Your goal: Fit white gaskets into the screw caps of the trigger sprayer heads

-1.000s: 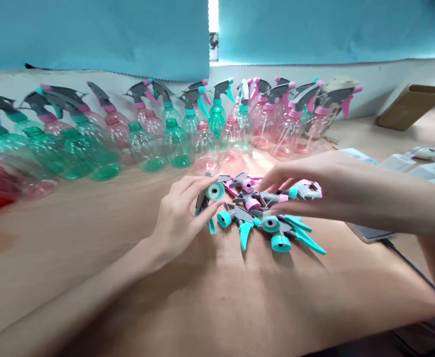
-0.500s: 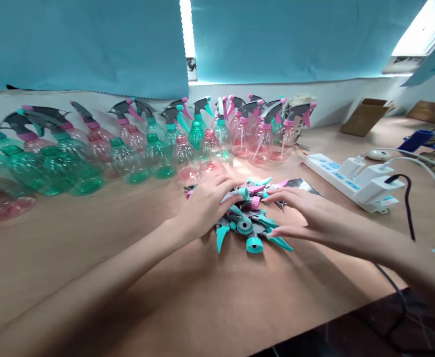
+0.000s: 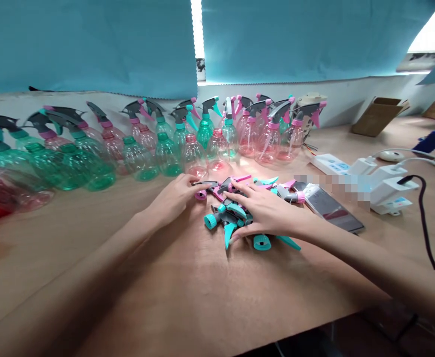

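Right hand (image 3: 271,210) spread over spray heads (image 3: 236,212) — left hand (image 3: 171,198) alongside — its grip unclear.

Clear, glossy plastic bottles (image 3: 139,157) span left to centre. Mid-frame, smooth plastic spray heads (image 3: 235,211) look slightly shiny. Below, the tabletop (image 3: 188,292) resembles smooth, satin wood. Right: a glassy, reflective phone (image 3: 331,206), smooth plastic power strip (image 3: 329,162), matt cardboard box (image 3: 376,118). Matt, cloth-like blinds (image 3: 87,44) cross the top.

left hand (image 3: 171,201) was back-up, fingers half bent, right forearm (image 3: 354,253) crossed bench (image 3: 210,307) near edge, right hand (image 3: 273,210) was palm-down, thumb and fingers spread
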Motion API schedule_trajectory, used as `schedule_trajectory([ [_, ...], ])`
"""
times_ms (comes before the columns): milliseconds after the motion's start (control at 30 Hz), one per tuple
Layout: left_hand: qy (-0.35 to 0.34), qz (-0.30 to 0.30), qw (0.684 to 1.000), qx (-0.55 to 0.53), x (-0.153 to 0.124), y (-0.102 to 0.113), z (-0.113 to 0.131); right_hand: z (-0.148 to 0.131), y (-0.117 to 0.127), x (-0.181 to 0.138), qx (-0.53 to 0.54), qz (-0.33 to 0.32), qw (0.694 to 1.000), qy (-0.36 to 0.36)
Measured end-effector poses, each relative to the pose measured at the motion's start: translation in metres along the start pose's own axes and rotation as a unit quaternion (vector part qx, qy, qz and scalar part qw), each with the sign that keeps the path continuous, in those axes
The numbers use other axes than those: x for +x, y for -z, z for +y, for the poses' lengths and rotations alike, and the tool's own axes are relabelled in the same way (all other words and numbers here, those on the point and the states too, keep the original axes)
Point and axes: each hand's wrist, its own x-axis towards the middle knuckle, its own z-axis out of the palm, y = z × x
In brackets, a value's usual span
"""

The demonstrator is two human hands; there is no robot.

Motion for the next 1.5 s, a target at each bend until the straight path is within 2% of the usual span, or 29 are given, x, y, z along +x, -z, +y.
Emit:
schedule_trajectory([
  [200, -0.034, -0.047, 0.998, 0.012, 0.012, 0.0, 0.006, 0.01, -0.002, -0.003, -0.017, -0.002, 0.999, -0.03],
  [500, -0.031, -0.05, 0.998, 0.017, 0.0, 0.0, 0.012, 0.001, 0.001, -0.028, -0.013, -0.027, 0.999, -0.03],
  [767, -0.031, -0.045, 0.998, -0.007, -0.003, -0.007, 0.013, -0.005, -0.006, -0.017, 0.006, -0.04, 0.998, -0.052],
  [967, 0.02, -0.008, 1.0, -0.01, -0.015, -0.001, 0.014, -0.011, 0.006, -0.036, -0.004, -0.026, 0.998, -0.054],
  [1133, 0.052, 0.034, 0.998, -0.004, -0.029, 0.008, 0.017, -0.02, -0.004, -0.047, -0.044, -0.015, 0.998, -0.038],
  [1367, 0.046, 0.088, 0.995, -0.006, -0.043, 0.009, 0.045, -0.014, -0.006, -0.045, -0.072, 0.007, 0.996, -0.049],
  [1500, 0.043, 0.12, 0.992, -0.013, -0.047, 0.002, 0.058, -0.022, -0.005, -0.042, -0.075, 0.021, 0.997, -0.015],
])
